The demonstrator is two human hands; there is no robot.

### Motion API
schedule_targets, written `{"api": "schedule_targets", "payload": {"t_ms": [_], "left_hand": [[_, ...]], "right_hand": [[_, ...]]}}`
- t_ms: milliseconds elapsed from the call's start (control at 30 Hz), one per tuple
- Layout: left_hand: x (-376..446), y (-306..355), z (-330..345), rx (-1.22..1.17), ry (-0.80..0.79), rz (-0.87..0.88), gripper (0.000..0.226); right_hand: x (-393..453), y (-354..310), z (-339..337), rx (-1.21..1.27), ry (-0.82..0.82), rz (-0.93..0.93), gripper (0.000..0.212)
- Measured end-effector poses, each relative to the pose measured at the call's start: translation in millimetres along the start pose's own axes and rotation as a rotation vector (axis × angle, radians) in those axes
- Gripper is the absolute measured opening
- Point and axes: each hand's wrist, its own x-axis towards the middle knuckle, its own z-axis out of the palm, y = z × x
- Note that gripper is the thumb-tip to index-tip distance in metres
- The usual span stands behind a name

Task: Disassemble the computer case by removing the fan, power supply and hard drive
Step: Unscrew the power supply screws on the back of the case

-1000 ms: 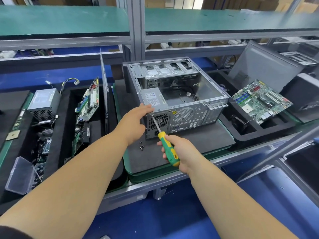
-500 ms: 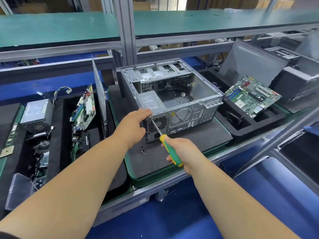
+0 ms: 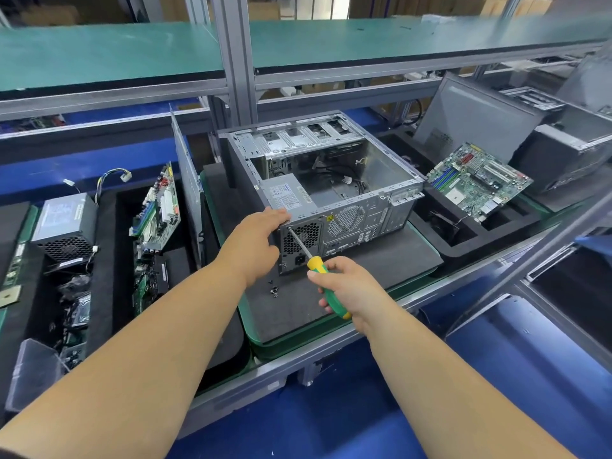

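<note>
The computer case is lying open on the dark foam mat of the worktop, and the power supply is still being housed in its near left corner. The case's top rear edge is being pressed by the left hand, whose fingers are lying fairly straight over the rim, while the green and yellow screwdriver is being gripped by the right hand, fingers wrapped round the handle; the two hands are being kept near each other but apart. The tip is being held against the perforated rear grille at the upper left, seemingly on a mounting screw, though the screw itself is too small to be made out. A slip is being risked: if the shaft is being angled off the screw's axis, the head could be stripped or the tip driven toward the nearby left fingers. Loose screws are lying on the mat just beside the case, and they could be scattered by a sliding forearm. Should the last fastener be freed unsupported, the power supply could drop inside and be snagged on the cables.
</note>
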Motion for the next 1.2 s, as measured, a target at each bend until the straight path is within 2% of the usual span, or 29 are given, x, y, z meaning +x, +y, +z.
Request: {"api": "schedule_targets", "payload": {"t_ms": [200, 300, 467, 567, 667, 700, 767, 833, 933, 1033, 1133, 1200], "left_hand": [[18, 2, -12, 0.229, -0.012, 0.087, 0.056], [21, 2, -8, 0.332, -0.074, 0.066, 0.06], [20, 0, -6, 0.29, -0.044, 0.07, 0.06], [15, -3, -5, 0.223, -0.055, 0.073, 0.061], [1, -7, 4, 0.045, 0.143, 0.087, 0.051], [-6, -7, 8, -0.023, 0.223, 0.041, 0.044], [-14, -5, 15, -0.189, 0.3, -0.168, 0.024], [-13, 0, 21, -0.399, 0.241, -0.44, 0.01], [-8, 13, 24, -0.885, 0.065, -0.767, 0.02], [-8, 21, 22, -1.295, -0.026, -0.86, 0.023], [-8, 25, 22, -1.543, -0.076, -0.908, 0.027], [-7, 28, 22, -1.627, -0.089, -0.91, 0.031]], "right_hand": [[-2, -7, -1, 0.098, -0.04, 0.14, 0.023], [-2, -6, 0, 0.086, -0.065, 0.125, 0.024], [-1, 4, -5, 0.021, -0.062, -0.022, 0.01], [0, 5, -6, 0.023, -0.044, -0.021, 0.019], [0, 0, -5, 0.039, -0.043, -0.001, 0.015], [-1, -2, -5, 0.052, -0.046, 0.031, 0.013], [-1, -7, -4, 0.067, -0.072, 0.125, 0.024], [-2, -12, -3, 0.044, -0.092, 0.165, 0.032], [-2, -12, -4, -0.043, -0.068, 0.143, 0.027], [0, -3, -10, -0.018, -0.039, 0.035, 0.016], [3, 6, -13, 0.037, -0.027, -0.025, 0.006], [7, 9, -12, 0.053, -0.005, -0.04, 0.02]]}}
